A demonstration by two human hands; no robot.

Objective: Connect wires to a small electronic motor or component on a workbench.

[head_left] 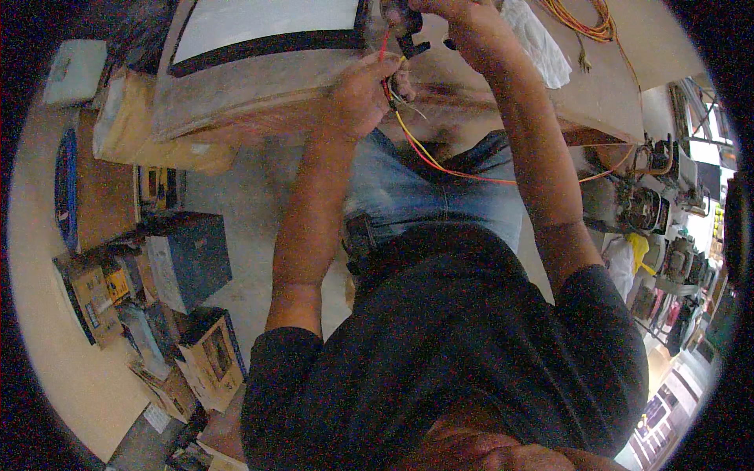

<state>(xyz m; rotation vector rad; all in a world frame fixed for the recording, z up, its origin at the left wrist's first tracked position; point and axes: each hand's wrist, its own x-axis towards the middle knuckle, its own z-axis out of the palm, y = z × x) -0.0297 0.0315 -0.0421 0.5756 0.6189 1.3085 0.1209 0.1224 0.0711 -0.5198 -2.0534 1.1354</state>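
My left hand (366, 96) is closed around a bundle of thin red and yellow wires (417, 144) over the near edge of the table. Loose wire ends stick out past its fingertips, and a red strand rises toward a dark object (407, 22) at the top of the picture. From my grip the wires sag over my lap and run off to the right, beneath my right forearm. Up at the top edge, my right hand (467, 22) has its fingers curled beside that dark object. The picture cuts off those fingertips, so what they hold is hidden.
A white panel with a black frame (271, 33) lies on the wooden table (236, 100). Right of my hands are a white cloth (542, 51) and a coil of orange cable (585, 23). Boxes (188, 259) stand at the left; machines (648, 208) stand at the right.
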